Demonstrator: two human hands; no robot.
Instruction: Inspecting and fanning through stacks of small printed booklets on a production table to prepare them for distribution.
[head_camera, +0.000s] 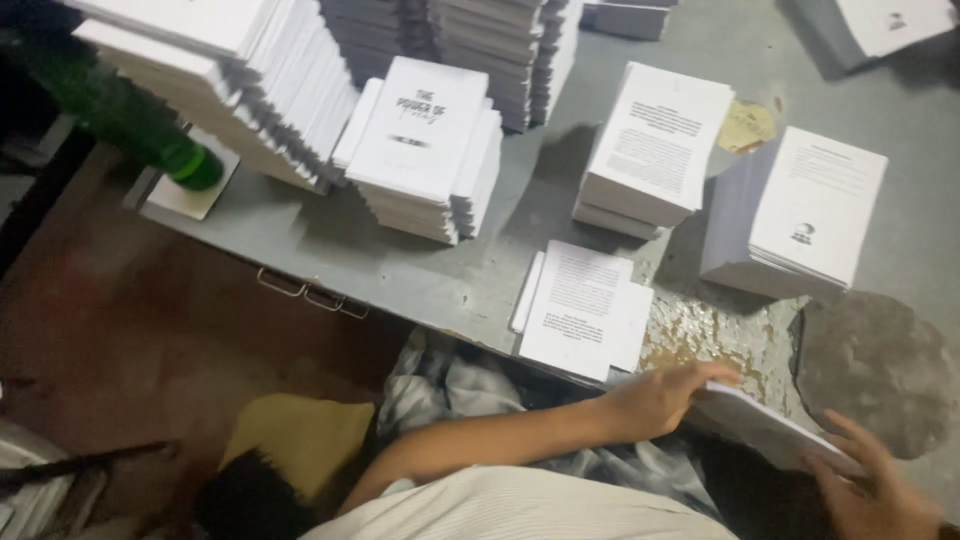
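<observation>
Both hands on one thin white booklet (765, 428) at about five o'clock, over the near edge of the grey table (480, 270): left hand (655, 398) laid flat on its upper end with fingers spread, right hand (870, 490) cupping its lower corner, neither clenched. Best to keep the sheets squared between both palms, edges flush, clear of the flaking patch (700, 335) just above and the round grey stone (875, 365) at four o'clock. At the centre a small pile of loose pages (580, 305), with taller stacks (655, 145) toward twelve and two o'clock.
</observation>
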